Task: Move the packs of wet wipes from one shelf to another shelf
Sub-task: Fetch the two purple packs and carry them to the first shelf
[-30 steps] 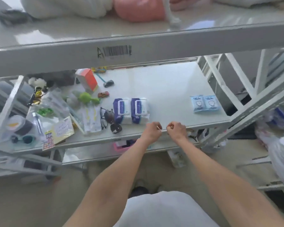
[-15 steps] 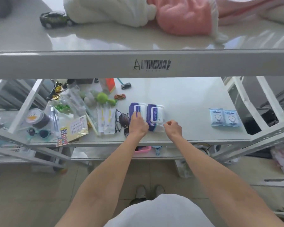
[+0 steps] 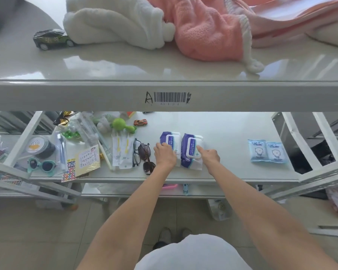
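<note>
Two large purple-and-white wet wipe packs lie side by side on the middle shelf (image 3: 226, 131). My left hand (image 3: 165, 155) lies over the left pack (image 3: 169, 137), its fingers curled on the near half. My right hand (image 3: 210, 155) holds the right pack (image 3: 190, 152) at its right edge, with the forefinger on the lid. Both packs still rest flat on the shelf. Two small light-blue wipe packs (image 3: 266, 152) lie further right, apart from both hands.
Sunglasses (image 3: 144, 152), spectacles, sachets, a sticker sheet (image 3: 71, 170), a green toy (image 3: 121, 124) and a toy car crowd the shelf's left half. The upper shelf (image 3: 105, 71), edged with a barcode label, carries white and pink towels (image 3: 203, 36) and a dark toy car (image 3: 52, 38).
Both hands have gone from the shelf's front edge forward onto the two large packs. The camera has tilted up, so more of the upper shelf shows.
</note>
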